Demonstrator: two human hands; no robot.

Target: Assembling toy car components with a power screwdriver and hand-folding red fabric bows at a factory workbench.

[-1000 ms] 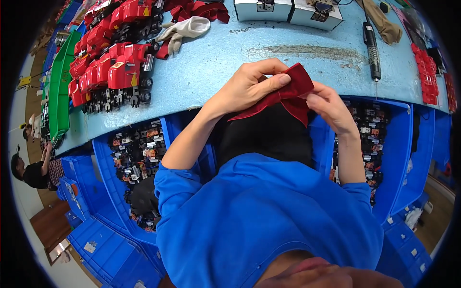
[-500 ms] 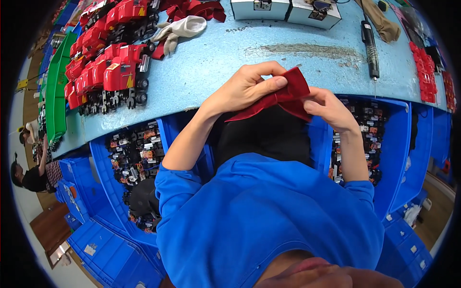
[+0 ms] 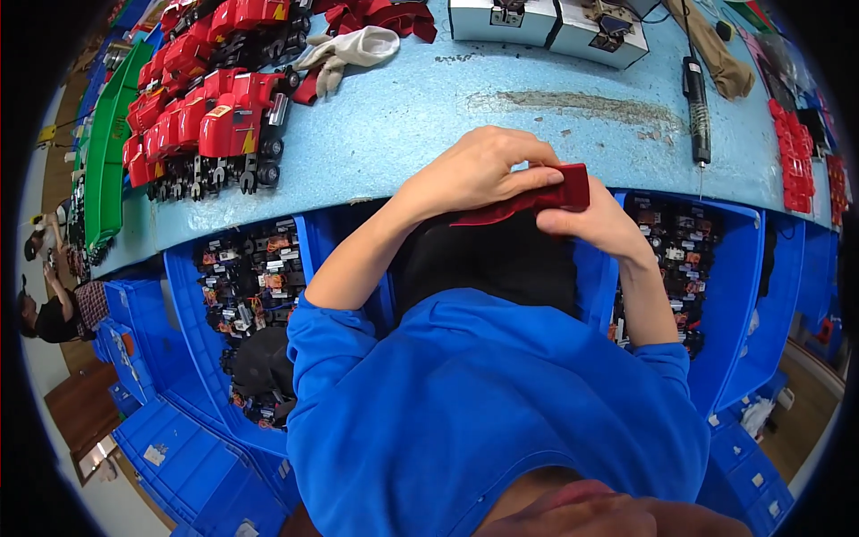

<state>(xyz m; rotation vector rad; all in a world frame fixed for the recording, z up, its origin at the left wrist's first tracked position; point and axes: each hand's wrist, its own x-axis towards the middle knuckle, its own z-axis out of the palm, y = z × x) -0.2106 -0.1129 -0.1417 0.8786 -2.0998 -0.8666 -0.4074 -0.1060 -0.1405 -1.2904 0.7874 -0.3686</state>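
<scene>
Pale blue paint, scuffed bare in patches, covered the worktable (image 3: 420, 116), and deep blue plastic bins (image 3: 729, 313) stood below its near edge, holding black toy chassis (image 3: 684, 246) with wheels. On the table's left side, glossy red plastic toy trucks (image 3: 228, 125) were packed in rows beside a long green plastic tray (image 3: 109, 152). Just beyond the rows lay an off-white knitted glove (image 3: 365, 49) and a heap of crumpled dark red cloth (image 3: 394, 18). Two light blue boxes with metal fittings (image 3: 501, 25) sat at the far edge; a black, slim electric screwdriver (image 3: 697, 112) lay to the right, near some red molded plastic parts (image 3: 793, 152).

Between the person's hands, at the table's near edge and above the lap, was a folded strip of dark red velvety fabric (image 3: 574, 186). The left hand (image 3: 490, 170) had it clamped, thumb pressed on top against the bent fingers. The right hand (image 3: 607, 219) touched its right end, thumb under the lower edge; its fingers were partly hidden behind the fold, so whether they pinched it could not be told.
</scene>
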